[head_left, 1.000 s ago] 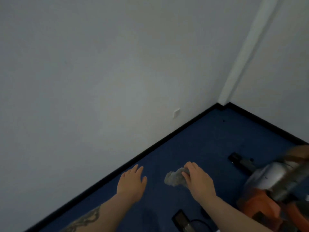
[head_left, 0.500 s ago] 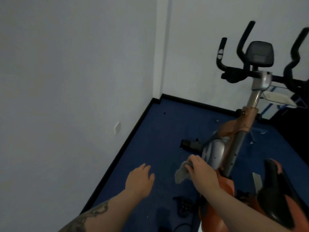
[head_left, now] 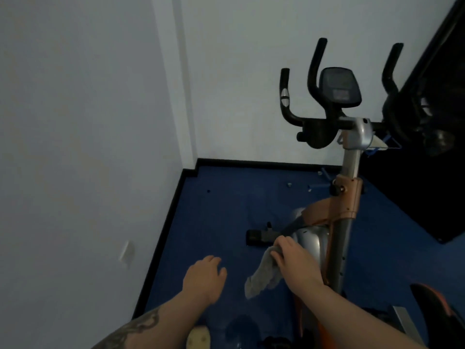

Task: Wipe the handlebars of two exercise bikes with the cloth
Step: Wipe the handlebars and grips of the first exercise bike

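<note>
We've got the cloth (head_left: 263, 274) bunched in the right hand (head_left: 297, 263), left hand (head_left: 203, 278) loose and empty beside it. The handlebars (head_left: 314, 79) sit well above and ahead, untouched, so probably best to wrap each bar and slide along it.

We see open air between our hands and the black handlebars (head_left: 312, 124) up high, so a hand can go straight up. The wall (head_left: 75, 147) closes the left side, the grey post (head_left: 348, 197) stands right, and a big dark thing (head_left: 432, 147) blocks beyond it.
</note>
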Tool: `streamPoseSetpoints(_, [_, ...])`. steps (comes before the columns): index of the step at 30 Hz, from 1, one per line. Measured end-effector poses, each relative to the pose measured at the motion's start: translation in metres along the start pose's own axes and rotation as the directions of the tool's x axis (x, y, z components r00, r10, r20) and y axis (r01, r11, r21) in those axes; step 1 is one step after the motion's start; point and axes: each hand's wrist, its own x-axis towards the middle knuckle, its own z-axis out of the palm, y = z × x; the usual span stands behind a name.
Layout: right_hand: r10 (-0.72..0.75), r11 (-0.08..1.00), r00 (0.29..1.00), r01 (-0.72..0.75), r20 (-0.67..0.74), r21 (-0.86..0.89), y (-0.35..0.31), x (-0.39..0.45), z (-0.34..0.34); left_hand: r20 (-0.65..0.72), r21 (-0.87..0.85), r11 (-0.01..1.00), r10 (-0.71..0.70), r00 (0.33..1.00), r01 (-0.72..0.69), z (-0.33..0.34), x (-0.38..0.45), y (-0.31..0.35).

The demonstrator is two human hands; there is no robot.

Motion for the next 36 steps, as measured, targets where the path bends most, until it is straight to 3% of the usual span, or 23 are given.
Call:
streamPoseSetpoints(7, [0.263,0.964,0.961,-0.258,-0.09,0.059,-0.006,0.078,0.0,0.062,0.084,0.968,0.233,0.97,-0.238,-0.054,0.124,0.001])
streamPoseSetpoints(15, [0.503,0.863,0.84,-0.477,-0.203,0.165,0.001,0.103,-0.017,0.177,0.095,0.933,0.329,0.928,-0.348,-0.057,0.19,0.026])
streamPoseSetpoints(23, [0.597,0.792,0.744,-0.485,-0.302,0.372,0.028,0.135,-0.045,0.153,0.041,0.878,0.466,0.871,-0.477,-0.055,0.23,0.096])
streamPoseSetpoints(26, [0.618,0.768,0.693,-0.429,-0.372,0.476,0.044,0.149,-0.062,0.073,-0.072,0.852,0.524,0.849,-0.519,-0.064,0.246,0.136])
streamPoseSetpoints(31, [0.71,0.662,0.511,-0.251,-0.484,0.706,0.076,0.169,-0.11,-0.241,-0.37,0.771,0.46,0.855,-0.519,-0.103,0.267,0.196])
streamPoseSetpoints(34, [0.654,0.703,0.481,-0.103,-0.584,0.703,0.089,0.186,-0.153,-0.445,-0.473,0.679,0.365,0.818,-0.561,-0.134,0.276,0.225])
streamPoseSetpoints(36, [0.563,0.756,0.502,0.008,-0.656,0.655,0.091,0.201,-0.183,-0.541,-0.5,0.63,0.308,0.782,-0.594,-0.152,0.28,0.244])
